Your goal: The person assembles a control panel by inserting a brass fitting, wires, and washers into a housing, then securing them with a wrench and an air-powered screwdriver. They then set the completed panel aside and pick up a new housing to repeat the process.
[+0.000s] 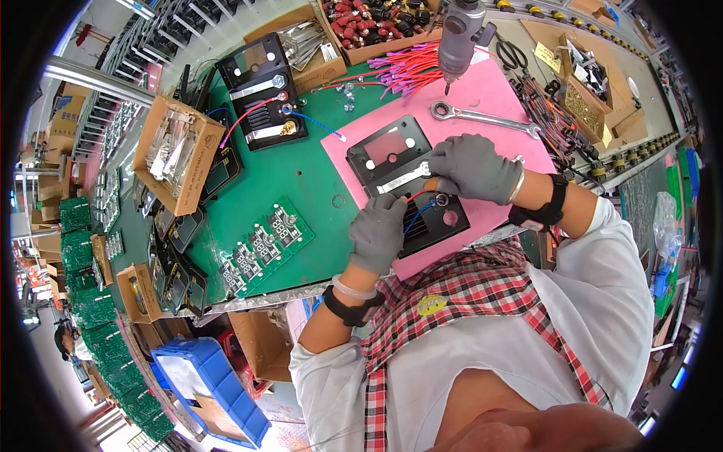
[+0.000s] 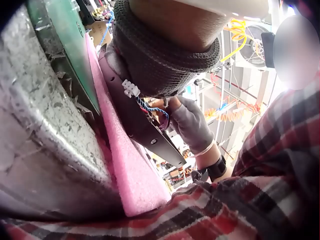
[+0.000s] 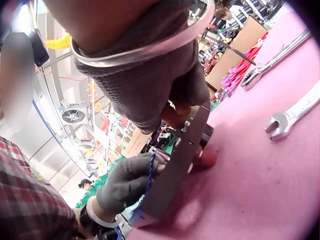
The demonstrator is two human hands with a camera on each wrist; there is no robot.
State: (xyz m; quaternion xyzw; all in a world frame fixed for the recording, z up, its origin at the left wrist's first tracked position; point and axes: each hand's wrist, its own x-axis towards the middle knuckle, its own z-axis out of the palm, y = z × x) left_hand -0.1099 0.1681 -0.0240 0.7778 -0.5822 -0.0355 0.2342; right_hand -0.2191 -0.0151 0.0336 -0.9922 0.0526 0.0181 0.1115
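Observation:
A black case (image 1: 433, 226) lies opened on pink foam, with a silver bar, a red wire (image 1: 419, 194) and a blue twisted wire (image 1: 419, 215) in it. My gloved left hand (image 1: 376, 235) is at the case's left side, fingers curled round the red wire's left end. Bare fingertips of my gloved right hand (image 1: 476, 169) pinch close to the wire's other end, above the case; the exact grip is hidden. In the left wrist view a white connector (image 2: 131, 89) hangs beside my left hand (image 2: 155, 65). A red terminal (image 3: 205, 157) protrudes under the case in the right wrist view.
Beyond the case a wrench (image 1: 486, 119) lies on the foam (image 1: 489, 90), under a hanging screwdriver (image 1: 461, 38). Another black case (image 1: 263, 94), circuit boards (image 1: 263, 245) and a box of metal parts (image 1: 177, 154) are to the left. Cables and small-part boxes stand right.

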